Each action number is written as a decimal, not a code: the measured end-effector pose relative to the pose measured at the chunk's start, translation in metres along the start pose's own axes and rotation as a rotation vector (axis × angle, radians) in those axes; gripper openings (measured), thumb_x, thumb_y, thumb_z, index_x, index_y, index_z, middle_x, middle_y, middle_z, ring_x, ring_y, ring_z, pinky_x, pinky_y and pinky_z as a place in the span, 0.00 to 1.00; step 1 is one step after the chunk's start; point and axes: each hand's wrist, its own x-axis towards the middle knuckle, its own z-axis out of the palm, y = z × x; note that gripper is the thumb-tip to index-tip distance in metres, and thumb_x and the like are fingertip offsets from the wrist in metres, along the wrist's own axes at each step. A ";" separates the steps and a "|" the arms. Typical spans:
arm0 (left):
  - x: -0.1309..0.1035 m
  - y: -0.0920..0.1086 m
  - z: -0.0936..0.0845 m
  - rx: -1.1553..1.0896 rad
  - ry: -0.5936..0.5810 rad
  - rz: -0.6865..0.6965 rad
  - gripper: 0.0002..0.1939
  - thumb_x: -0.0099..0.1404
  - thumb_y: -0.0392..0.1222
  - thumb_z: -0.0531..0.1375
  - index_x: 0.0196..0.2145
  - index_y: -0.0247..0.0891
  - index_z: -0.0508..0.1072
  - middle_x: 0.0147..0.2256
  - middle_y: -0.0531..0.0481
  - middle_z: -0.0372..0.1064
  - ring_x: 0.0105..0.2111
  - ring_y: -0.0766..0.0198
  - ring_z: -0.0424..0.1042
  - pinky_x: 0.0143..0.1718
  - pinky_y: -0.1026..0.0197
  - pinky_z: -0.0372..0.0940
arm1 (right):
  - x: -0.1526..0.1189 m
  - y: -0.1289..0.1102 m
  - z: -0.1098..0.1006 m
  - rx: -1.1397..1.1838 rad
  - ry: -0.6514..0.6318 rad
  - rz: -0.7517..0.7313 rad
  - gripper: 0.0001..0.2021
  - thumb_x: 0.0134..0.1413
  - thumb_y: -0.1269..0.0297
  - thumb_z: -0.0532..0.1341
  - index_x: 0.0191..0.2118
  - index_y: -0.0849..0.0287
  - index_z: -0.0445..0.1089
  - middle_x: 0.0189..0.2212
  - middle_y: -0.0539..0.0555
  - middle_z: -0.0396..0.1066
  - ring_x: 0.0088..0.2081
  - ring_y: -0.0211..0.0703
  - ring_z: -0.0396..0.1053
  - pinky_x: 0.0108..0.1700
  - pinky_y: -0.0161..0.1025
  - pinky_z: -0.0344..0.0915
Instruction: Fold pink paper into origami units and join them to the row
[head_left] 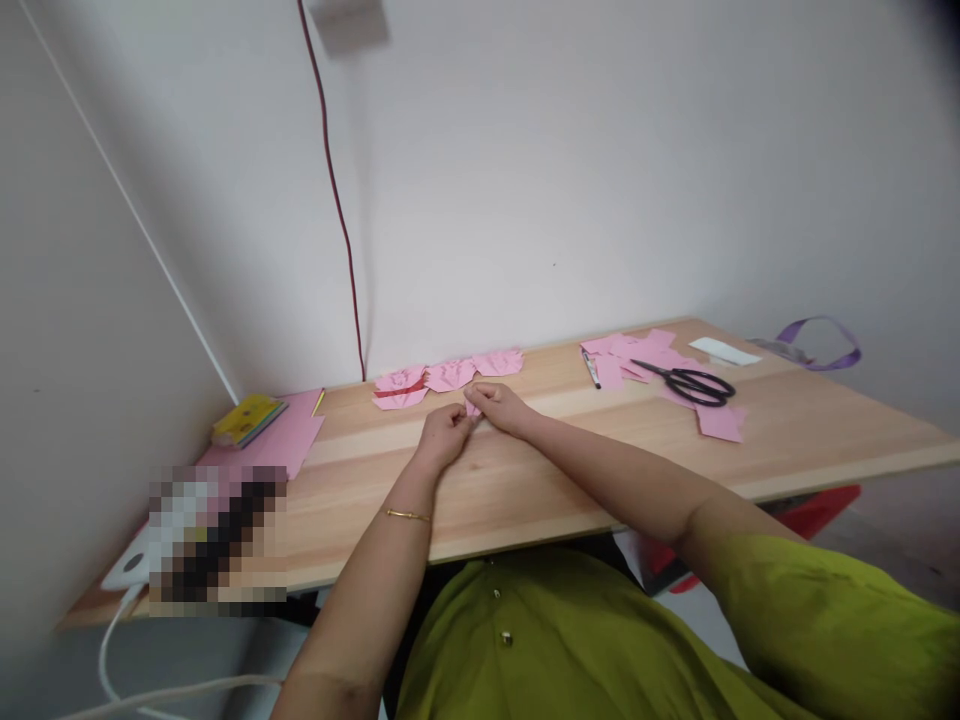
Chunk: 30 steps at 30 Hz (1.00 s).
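Note:
Between my two hands is a small piece of pink paper (472, 408), mostly covered by fingers. My left hand (445, 434) pinches its lower left side, while my right hand (499, 406) grips it from the upper right. Both hands are closed and close together over the middle of the wooden table. Just behind them, toward the wall, lie several folded pink paper pieces (450, 375) in a row. A red strip (401, 388) lies across the leftmost of these.
On the right are black-handled scissors (701, 387), pink paper scraps (721, 422), a marker (591, 368) and a white strip (724, 351). Pink sheets (304, 430) and a yellow pad (250, 419) lie left, near a white power strip (129, 565). A wall (562, 180) borders the table's (525, 490) back.

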 end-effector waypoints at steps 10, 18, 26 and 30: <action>0.001 -0.002 0.001 -0.016 0.008 -0.005 0.10 0.56 0.44 0.56 0.22 0.35 0.67 0.19 0.56 0.57 0.22 0.68 0.55 0.25 0.64 0.50 | 0.002 0.003 0.002 0.013 0.008 -0.028 0.16 0.48 0.51 0.60 0.23 0.60 0.61 0.23 0.47 0.60 0.28 0.36 0.58 0.32 0.34 0.56; 0.000 0.000 0.000 -0.013 -0.001 0.003 0.12 0.55 0.45 0.57 0.19 0.36 0.63 0.18 0.57 0.54 0.22 0.69 0.54 0.25 0.65 0.48 | 0.000 0.000 0.000 0.005 0.014 -0.014 0.18 0.53 0.50 0.55 0.22 0.60 0.61 0.20 0.47 0.58 0.26 0.36 0.56 0.31 0.34 0.56; 0.000 -0.002 0.001 -0.030 0.006 0.001 0.10 0.55 0.43 0.56 0.21 0.36 0.65 0.19 0.57 0.56 0.22 0.68 0.55 0.26 0.64 0.50 | 0.002 0.002 0.002 0.016 0.016 -0.030 0.15 0.48 0.52 0.60 0.24 0.60 0.63 0.23 0.47 0.61 0.28 0.36 0.58 0.33 0.34 0.57; 0.000 0.000 0.000 -0.033 0.001 0.004 0.14 0.55 0.45 0.57 0.18 0.37 0.59 0.17 0.58 0.51 0.21 0.69 0.52 0.24 0.65 0.48 | 0.001 -0.003 0.000 -0.004 0.042 -0.035 0.19 0.54 0.50 0.55 0.20 0.59 0.60 0.20 0.47 0.56 0.26 0.36 0.55 0.31 0.34 0.55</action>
